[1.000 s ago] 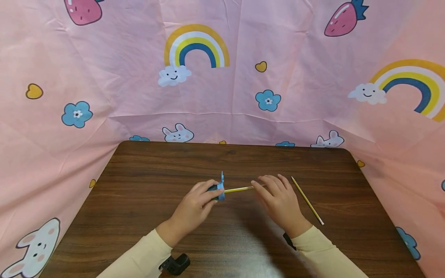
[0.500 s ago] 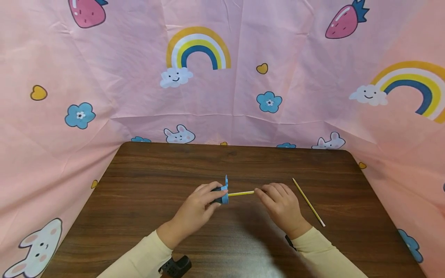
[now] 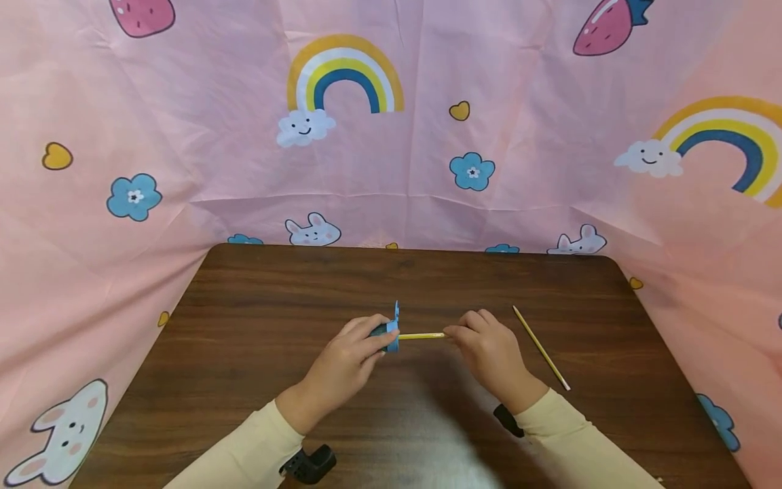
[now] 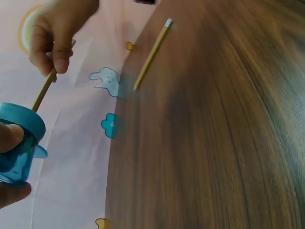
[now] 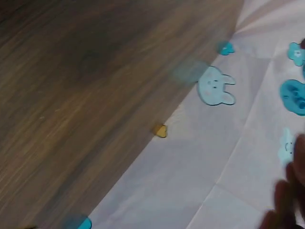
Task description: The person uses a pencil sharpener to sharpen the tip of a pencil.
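Note:
My left hand (image 3: 339, 363) grips a blue pencil sharpener (image 4: 28, 125) with a see-through tub, held above the table. Its flip lid stands up at the far side in the head view. A yellow pencil (image 3: 421, 335) has one end in the sharpener's opening. At the pencil's other end, my right hand (image 3: 491, 356) pinches it between thumb and fingers. In the right wrist view, the sharpener's blue face (image 5: 293, 98) and some blurred fingers show at the right edge. The pencil tip inside is hidden.
A second yellow pencil (image 3: 542, 348) lies on the dark wooden table (image 3: 293, 285), right of my right hand. Pink printed cloth (image 3: 244, 136) hangs behind and beside the table. A black strap device (image 3: 310, 464) is on my left wrist.
My right hand's fingers, first spread longer over the pencil, have curled and rolled round its end. My left hand and the sharpener have barely moved. The loose pencil lies still.

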### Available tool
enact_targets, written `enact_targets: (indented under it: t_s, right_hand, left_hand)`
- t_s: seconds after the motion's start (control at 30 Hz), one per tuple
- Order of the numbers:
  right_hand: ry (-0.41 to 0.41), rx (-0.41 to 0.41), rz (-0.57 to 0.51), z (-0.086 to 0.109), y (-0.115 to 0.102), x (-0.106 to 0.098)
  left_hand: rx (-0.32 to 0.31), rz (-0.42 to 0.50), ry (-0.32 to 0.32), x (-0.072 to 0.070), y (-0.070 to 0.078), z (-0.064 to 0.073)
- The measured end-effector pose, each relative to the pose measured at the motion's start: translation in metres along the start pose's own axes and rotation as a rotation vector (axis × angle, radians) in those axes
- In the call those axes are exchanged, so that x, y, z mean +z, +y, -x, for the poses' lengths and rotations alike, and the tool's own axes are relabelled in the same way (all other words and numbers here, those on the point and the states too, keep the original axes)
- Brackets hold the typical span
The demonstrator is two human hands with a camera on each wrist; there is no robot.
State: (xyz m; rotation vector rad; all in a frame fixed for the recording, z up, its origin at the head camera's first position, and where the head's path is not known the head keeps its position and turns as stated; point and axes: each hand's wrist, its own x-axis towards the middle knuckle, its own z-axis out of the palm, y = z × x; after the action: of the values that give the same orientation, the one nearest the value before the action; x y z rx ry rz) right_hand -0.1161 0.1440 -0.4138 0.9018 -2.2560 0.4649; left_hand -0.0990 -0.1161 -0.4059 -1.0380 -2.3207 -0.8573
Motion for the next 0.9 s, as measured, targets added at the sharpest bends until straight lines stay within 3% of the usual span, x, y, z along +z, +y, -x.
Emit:
enact_targets:
  t_s: [0.1,0.2,0.3,0.37,0.53,0.67,0.9]
  right_hand:
    - [-0.164,0.088,-0.103,-0.004,0.000,-0.006]
    - [-0.434,0.270,-0.348,-0.011,0.004,-0.015]
    - [-0.643,0.455,-0.540,-0.018,0.010,-0.022]
    - [-0.703,0.485,-0.570,-0.023,0.013,-0.025]
    - [-0.691,0.427,-0.433,-0.027,0.011,-0.029]
    - [-0.614,0.385,-0.273,-0.025,0.006,-0.026]
    - [-0.276,0.141,-0.028,-0.012,0.001,-0.012]
  left_hand:
    - [0.131,-0.056,0.030,0.002,-0.004,0.001]
    - [0.229,-0.092,0.044,0.004,-0.006,0.004]
    - [0.255,-0.087,0.034,0.005,-0.007,0.006]
    - [0.254,-0.080,0.030,0.006,-0.008,0.007]
    - [0.226,-0.080,0.016,0.007,-0.009,0.008]
    - [0.213,-0.091,0.009,0.008,-0.010,0.008]
    - [0.125,-0.057,0.013,0.007,-0.011,0.008]
